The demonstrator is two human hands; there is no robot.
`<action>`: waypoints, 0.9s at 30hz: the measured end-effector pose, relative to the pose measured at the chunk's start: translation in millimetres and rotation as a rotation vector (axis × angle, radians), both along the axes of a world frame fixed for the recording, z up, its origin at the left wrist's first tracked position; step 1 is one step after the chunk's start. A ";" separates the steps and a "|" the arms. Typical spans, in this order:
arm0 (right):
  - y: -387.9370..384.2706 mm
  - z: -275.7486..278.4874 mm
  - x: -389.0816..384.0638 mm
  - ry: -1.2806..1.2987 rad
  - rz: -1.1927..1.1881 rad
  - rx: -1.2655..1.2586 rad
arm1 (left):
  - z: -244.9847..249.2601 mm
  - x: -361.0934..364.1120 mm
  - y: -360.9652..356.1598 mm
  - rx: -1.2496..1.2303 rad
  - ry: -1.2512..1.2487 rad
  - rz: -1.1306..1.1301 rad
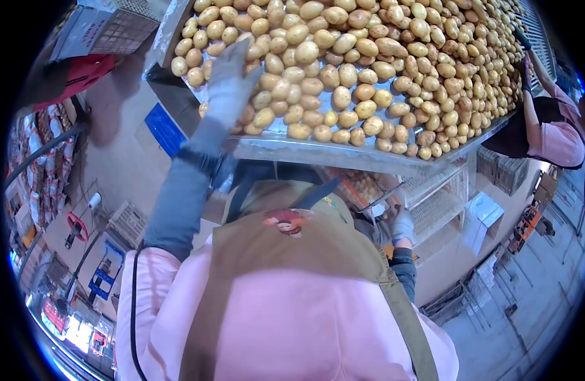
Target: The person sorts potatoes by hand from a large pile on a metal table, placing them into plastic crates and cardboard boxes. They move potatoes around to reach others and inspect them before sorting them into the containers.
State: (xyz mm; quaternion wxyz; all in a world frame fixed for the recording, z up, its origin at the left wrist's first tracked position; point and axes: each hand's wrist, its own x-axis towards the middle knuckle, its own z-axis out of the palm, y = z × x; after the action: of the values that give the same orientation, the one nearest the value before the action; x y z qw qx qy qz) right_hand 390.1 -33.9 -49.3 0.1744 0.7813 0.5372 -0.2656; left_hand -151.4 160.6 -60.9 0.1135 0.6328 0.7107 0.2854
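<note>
My left hand (231,92), in a pale work glove, reaches over the left part of a metal sorting table (273,147). Its fingers are spread and touch the potatoes (307,52), with the thumb held apart. The potatoes are yellow-brown and cover most of the tabletop. Below the table's front edge, at my right side, is my gloved right hand (403,227). Its fingers look curled, but I cannot make out what is in them. Close to it are a dark bar (382,198) and a crate of potatoes (362,184) under the table.
A co-worker in a pink sleeve (559,143) reaches onto the table's right end. A plastic crate (435,206) stands beside my right hand, with a white box (483,213) further right. Stacked filled bags (41,159) and a blue panel (164,130) are to the left.
</note>
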 end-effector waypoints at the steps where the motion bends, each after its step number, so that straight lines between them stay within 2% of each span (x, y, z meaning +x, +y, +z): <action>1: 24.8 19.3 -20.0 -0.032 -0.080 -0.012 | -3.3 -3.8 12.1 -0.011 0.054 -0.034; 4: 105.4 65.4 -131.2 0.531 -0.154 0.404 | -25.9 -18.6 37.6 -0.215 -0.010 -0.042; 5: 134.2 63.8 -165.3 0.655 -0.198 0.451 | -16.0 -18.7 39.4 -0.287 -0.355 0.002; 6: 161.6 62.2 -198.6 0.661 -0.045 0.502 | 3.6 -18.4 38.5 -0.353 -0.701 0.042; 7: 190.7 45.9 -224.7 0.664 0.300 0.746 | 20.2 -18.1 33.2 -0.417 -1.044 0.083; 8: 219.2 43.5 -255.6 0.567 0.454 0.784 | 31.6 -13.2 23.3 -0.313 -1.486 0.024; 9: 246.8 25.2 -279.1 0.441 0.592 0.939 | 47.2 -14.2 14.2 -0.296 -1.674 -0.075; 10: 272.6 12.4 -300.4 0.425 0.614 0.923 | 52.5 -15.4 7.0 -0.271 -1.736 -0.109; 11: 282.5 1.9 -325.0 0.236 0.654 0.885 | 56.6 -16.3 0.6 -0.245 -1.798 -0.142; 13: 276.7 -15.1 -364.2 0.207 0.720 0.826 | 65.3 -12.1 -7.3 -0.118 -1.724 -0.103; 15: 246.6 4.9 -393.3 0.295 0.780 0.680 | 72.2 -12.6 -14.1 -0.050 -1.405 -0.044; 16: 229.1 -7.6 -394.2 0.337 0.862 0.696 | 78.9 -10.3 -18.5 0.023 -1.569 -0.069; 19: 192.7 -18.1 -380.4 0.494 1.018 0.616 | 100.3 -8.1 -24.4 0.089 -1.380 -0.055; 22: 193.2 -4.0 -368.0 0.554 0.988 0.548 | 108.4 -11.0 -30.3 0.072 -1.182 -0.054; 24: 202.5 -2.8 -360.8 0.605 0.839 0.551 | 103.2 -12.3 -33.3 0.106 -1.090 -0.056; 27: 209.7 8.8 -348.3 0.595 0.728 0.543 | 110.9 -18.6 -37.1 -0.059 -1.754 -0.016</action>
State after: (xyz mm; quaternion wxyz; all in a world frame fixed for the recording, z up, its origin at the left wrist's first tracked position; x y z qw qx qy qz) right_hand 41.8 175.8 -40.5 -0.1129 0.4525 0.8487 -0.2494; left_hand -170.1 123.6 50.0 0.6371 0.1870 0.3699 0.6499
